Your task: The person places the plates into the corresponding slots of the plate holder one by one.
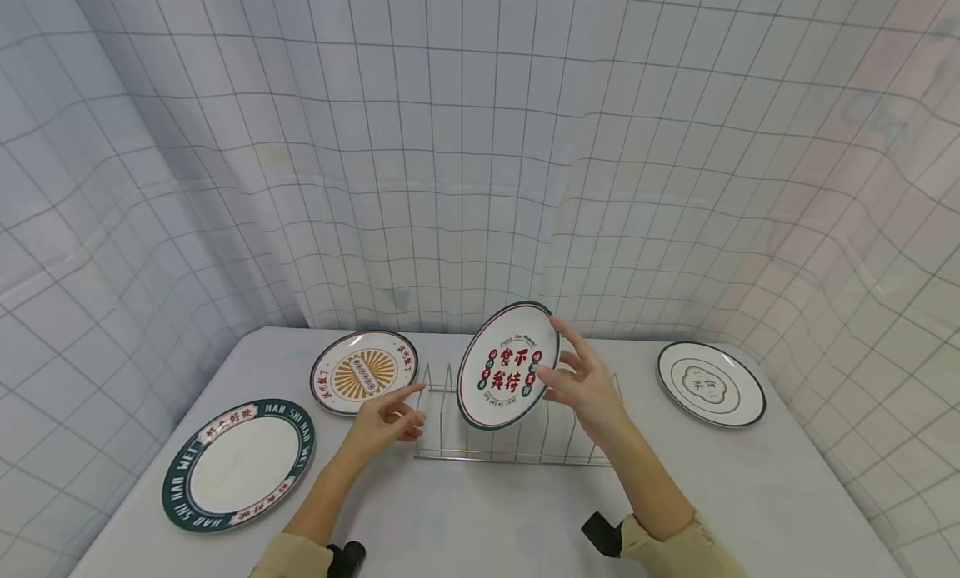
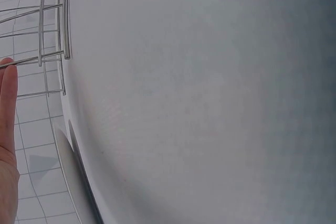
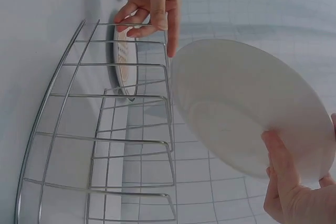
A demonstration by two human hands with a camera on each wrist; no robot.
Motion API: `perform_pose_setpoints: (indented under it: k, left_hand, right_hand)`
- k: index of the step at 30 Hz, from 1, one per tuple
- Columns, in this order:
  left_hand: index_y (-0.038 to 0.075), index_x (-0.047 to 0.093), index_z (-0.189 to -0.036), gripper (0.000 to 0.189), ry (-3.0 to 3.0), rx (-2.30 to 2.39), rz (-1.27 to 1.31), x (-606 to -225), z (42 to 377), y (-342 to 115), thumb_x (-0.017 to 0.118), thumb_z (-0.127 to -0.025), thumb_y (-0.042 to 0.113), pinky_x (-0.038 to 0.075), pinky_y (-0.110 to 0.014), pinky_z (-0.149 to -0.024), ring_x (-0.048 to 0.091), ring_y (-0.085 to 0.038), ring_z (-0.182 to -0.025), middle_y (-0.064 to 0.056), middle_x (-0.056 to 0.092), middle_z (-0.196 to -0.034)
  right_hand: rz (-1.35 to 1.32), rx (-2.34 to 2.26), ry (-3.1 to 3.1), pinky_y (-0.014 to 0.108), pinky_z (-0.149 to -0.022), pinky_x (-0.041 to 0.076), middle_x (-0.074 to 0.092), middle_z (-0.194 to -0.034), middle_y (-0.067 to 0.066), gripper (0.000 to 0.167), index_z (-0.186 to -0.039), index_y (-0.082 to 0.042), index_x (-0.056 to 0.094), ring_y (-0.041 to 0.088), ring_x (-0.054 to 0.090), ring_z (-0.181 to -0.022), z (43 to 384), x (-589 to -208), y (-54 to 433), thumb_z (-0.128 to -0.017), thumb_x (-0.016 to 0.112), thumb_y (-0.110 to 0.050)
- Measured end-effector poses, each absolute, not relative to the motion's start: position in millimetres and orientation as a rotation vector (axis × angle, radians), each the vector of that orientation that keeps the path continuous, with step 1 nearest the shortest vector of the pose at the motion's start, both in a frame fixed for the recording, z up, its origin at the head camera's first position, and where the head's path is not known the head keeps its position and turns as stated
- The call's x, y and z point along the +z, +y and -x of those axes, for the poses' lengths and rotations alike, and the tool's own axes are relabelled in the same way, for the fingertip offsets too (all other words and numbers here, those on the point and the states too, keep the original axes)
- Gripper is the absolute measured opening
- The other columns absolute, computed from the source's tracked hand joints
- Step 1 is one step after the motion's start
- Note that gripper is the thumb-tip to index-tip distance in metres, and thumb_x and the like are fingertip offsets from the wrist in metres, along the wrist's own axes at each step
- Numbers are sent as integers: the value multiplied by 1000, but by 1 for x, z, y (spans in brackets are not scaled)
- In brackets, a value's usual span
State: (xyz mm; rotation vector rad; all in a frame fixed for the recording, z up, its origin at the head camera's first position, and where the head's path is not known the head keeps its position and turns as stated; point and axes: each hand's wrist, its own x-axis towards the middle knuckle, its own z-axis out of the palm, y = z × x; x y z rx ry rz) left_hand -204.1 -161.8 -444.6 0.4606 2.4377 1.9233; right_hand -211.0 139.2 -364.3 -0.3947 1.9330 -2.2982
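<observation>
A white oval-looking plate point(image 1: 498, 405) with a thin green rim and red and green lettering is held up tilted above the wire rack point(image 1: 487, 456). My right hand point(image 1: 592, 391) pinches its right edge, thumb on the printed face and fingers behind. The right wrist view shows the plate's plain white back point(image 3: 226, 93). My left hand point(image 1: 386, 424) is at the rack's left end, one finger stretched along the top and the others curled by the end wire. In the left wrist view, a fingertip of the left hand point(image 2: 8, 129) meets a wire of the rack point(image 2: 42, 19).
A plate with a yellow sunburst point(image 1: 322, 382) lies behind my left hand. A larger plate with a wide green rim point(image 1: 243, 465) is at the left. At the far right lies a white plate with a black line drawing point(image 1: 738, 399). Checked curtains point(image 1: 480, 145) surround the white table point(image 1: 480, 520).
</observation>
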Motion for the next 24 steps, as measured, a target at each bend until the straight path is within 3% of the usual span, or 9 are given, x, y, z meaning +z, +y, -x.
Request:
perform_pose_setpoints:
  k: [13,24]
  left_hand:
    - [-7,48,-127,48,2450,1914,-439,-443,204,-160,64,-83,3,57,-34,-62,66,-33,-70,-24,63,-80]
    - [-6,48,-127,47,2446,1919,-448,-444,204,-161,63,-84,3,56,-35,-63,65,-36,-69,-22,63,-80]
  right_hand:
    - [331,-2161,2079,39,-75,55,36,-121,16,69,-137,-33,38,21,58,-88,213,-361,101,-80,70,-11]
    - [416,-2059,2234,39,-71,56,39,-124,21,69,-139,-28,38,20,59,-87,209,-359,78,-80,70,-14]
